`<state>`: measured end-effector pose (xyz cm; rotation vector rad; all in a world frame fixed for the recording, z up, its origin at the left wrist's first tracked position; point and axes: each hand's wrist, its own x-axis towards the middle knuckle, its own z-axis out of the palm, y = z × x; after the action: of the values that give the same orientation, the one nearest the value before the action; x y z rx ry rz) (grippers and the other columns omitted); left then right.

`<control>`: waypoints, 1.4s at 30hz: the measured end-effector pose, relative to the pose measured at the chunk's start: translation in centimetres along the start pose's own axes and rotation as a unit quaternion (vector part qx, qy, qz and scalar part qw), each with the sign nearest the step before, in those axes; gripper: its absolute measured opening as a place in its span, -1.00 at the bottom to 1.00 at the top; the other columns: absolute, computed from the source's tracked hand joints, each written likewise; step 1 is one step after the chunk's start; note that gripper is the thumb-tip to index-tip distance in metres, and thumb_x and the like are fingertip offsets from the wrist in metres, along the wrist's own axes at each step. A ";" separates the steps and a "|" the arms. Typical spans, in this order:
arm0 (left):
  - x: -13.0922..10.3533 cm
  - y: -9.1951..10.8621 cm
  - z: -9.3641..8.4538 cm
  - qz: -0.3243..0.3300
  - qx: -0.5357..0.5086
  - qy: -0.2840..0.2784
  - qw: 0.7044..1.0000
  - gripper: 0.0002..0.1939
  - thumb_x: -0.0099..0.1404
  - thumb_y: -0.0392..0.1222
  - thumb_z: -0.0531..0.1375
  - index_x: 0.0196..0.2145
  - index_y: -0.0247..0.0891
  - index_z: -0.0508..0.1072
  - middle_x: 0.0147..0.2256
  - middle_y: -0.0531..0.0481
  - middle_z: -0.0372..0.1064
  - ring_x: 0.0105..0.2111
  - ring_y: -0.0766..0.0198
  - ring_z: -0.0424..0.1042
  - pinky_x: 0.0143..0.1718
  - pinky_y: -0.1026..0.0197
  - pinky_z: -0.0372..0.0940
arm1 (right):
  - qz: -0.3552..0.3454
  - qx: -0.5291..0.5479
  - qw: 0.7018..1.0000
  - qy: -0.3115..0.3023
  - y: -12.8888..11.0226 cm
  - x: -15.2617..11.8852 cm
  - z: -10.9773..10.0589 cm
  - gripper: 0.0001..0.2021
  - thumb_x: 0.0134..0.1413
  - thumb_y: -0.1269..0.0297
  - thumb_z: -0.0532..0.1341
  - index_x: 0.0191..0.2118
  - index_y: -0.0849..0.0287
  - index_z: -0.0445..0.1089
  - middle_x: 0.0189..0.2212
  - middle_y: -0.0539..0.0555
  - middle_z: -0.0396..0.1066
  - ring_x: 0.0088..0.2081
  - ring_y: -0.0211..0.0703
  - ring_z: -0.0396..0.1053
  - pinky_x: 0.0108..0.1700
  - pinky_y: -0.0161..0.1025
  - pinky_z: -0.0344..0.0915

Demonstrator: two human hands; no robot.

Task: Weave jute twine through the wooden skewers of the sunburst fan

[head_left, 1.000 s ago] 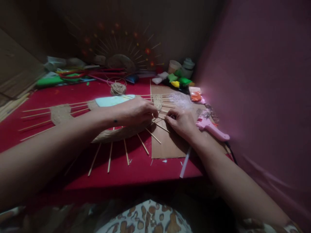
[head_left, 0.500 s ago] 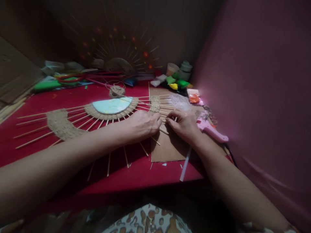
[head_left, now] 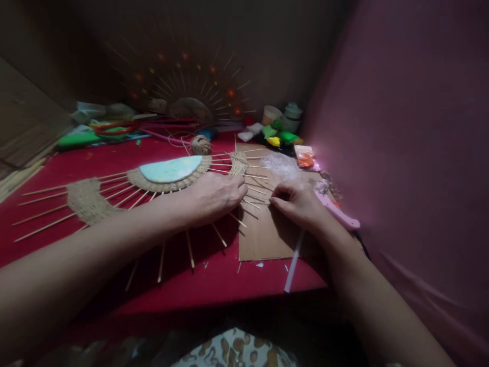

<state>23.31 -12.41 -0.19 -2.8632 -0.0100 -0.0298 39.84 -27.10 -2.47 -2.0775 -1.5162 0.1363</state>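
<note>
A half-round woven piece (head_left: 186, 184) with thin wooden sticks fanning out lies on the red cloth. Its pale blue centre (head_left: 170, 168) is edged with woven twine, and a wide twine band (head_left: 88, 200) crosses the outer sticks at left. My left hand (head_left: 219, 196) is closed around sticks at the right side, just below a short woven section (head_left: 238, 163); its fingertips are partly hidden. Over the cardboard, my right hand (head_left: 300, 204) pinches a thin strand of twine (head_left: 262, 182) running from the sticks. Behind the piece sits a twine ball (head_left: 200, 145).
A pink glue gun (head_left: 340, 211) rests at right, and a translucent glue stick (head_left: 294, 262) lies near the front edge. Cardboard (head_left: 263, 239) lies under the right sticks. Bright packets (head_left: 287, 136), a cup (head_left: 271, 114) and red-handled scissors (head_left: 114, 128) line the back, before a flowered stick fan (head_left: 191, 104).
My right hand has moved a little right, away from my left hand, with the twine stretched between. The ball of twine has shifted right, and the woven piece appears slightly farther left.
</note>
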 end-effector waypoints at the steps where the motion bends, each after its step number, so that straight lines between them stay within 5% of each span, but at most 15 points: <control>1: 0.0 0.1 -0.1 0.001 0.004 -0.002 1.000 -0.78 0.32 -0.41 -0.06 -0.26 -0.39 0.38 -0.28 -0.19 0.36 -0.45 0.24 0.34 -0.48 0.22 0.17 | -0.006 -0.009 1.000 -0.003 0.2 0.1 0.1 -0.92 -0.03 0.47 0.22 -0.45 0.20 0.44 -0.48 0.06 0.46 -0.39 -0.19 0.36 -0.32 -0.26 0.21; 7: -0.3 0.4 -0.7 0.005 0.023 -0.031 0.999 -0.77 0.33 -0.41 -0.08 -0.27 -0.39 0.37 -0.30 -0.15 0.34 -0.43 0.21 0.35 -0.51 0.23 0.13 | -0.067 -0.087 0.991 0.081 1.1 0.5 0.7 -0.90 0.06 0.46 0.18 -0.41 0.21 0.43 -0.39 0.10 0.43 -0.36 -0.18 0.33 -0.28 -0.25 0.21; 12: -0.6 0.5 0.0 0.021 0.025 0.012 0.999 -0.75 0.34 -0.38 -0.11 -0.29 -0.37 0.35 -0.34 -0.12 0.32 -0.47 0.27 0.30 -0.56 0.27 0.02 | -0.083 -0.158 0.975 0.133 0.1 1.2 0.8 -0.83 0.15 0.38 0.12 -0.37 0.20 0.45 -0.34 0.13 0.43 -0.34 -0.16 0.32 -0.32 -0.23 0.17; 21: -0.7 0.3 0.3 0.016 -0.071 0.022 0.997 -0.78 0.33 -0.32 -0.04 -0.36 -0.31 0.38 -0.27 -0.11 0.28 -0.35 0.26 0.26 -0.40 0.23 0.10 | -0.070 -0.198 0.973 0.093 -1.1 6.6 1.6 -0.79 0.16 0.37 0.11 -0.35 0.16 0.50 -0.32 0.10 0.45 -0.35 -0.16 0.33 -0.38 -0.24 0.05; 26: -0.6 0.1 0.8 0.011 -0.128 0.043 0.991 -0.78 0.32 -0.30 -0.03 -0.38 -0.32 0.39 -0.24 -0.11 0.28 -0.32 0.28 0.26 -0.30 0.24 0.16 | -0.072 -0.193 0.974 0.096 -1.0 6.9 2.6 -0.80 0.17 0.37 0.11 -0.32 0.17 0.50 -0.29 0.12 0.45 -0.31 -0.14 0.34 -0.36 -0.25 0.08; 35: 1.8 -0.6 1.6 -0.172 -0.212 0.059 0.960 -0.77 0.31 -0.16 0.01 -0.20 -0.33 0.36 -0.34 -0.12 0.43 -0.37 0.20 0.39 -0.37 0.20 0.22 | -0.103 -0.215 0.965 0.110 -0.8 6.9 3.0 -0.77 0.22 0.39 0.07 -0.33 0.20 0.47 -0.30 0.16 0.41 -0.28 -0.12 0.29 -0.31 -0.25 0.11; 39: 2.7 -0.8 2.0 -0.184 -0.207 0.040 0.960 -0.81 0.28 -0.18 0.04 -0.28 -0.28 0.42 -0.38 -0.11 0.45 -0.41 0.20 0.41 -0.40 0.20 0.21 | -0.172 -0.263 0.942 0.120 -0.4 7.0 2.6 -0.73 0.22 0.46 0.01 -0.33 0.21 0.46 -0.29 0.20 0.40 -0.25 -0.08 0.25 -0.26 -0.21 0.12; 42: 2.7 -0.4 1.9 -0.198 -0.187 0.039 0.961 -0.78 0.29 -0.24 0.01 -0.27 -0.30 0.43 -0.39 -0.13 0.47 -0.42 0.22 0.43 -0.39 0.21 0.23 | -0.159 -0.289 0.933 0.143 0.2 6.9 1.6 -0.73 0.19 0.49 0.01 -0.31 0.23 0.46 -0.29 0.22 0.41 -0.24 -0.05 0.27 -0.28 -0.19 0.14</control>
<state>26.01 -11.47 -1.81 -3.1794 -0.6250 -0.2479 41.83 -20.29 -2.21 -2.0991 -1.8220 -0.7887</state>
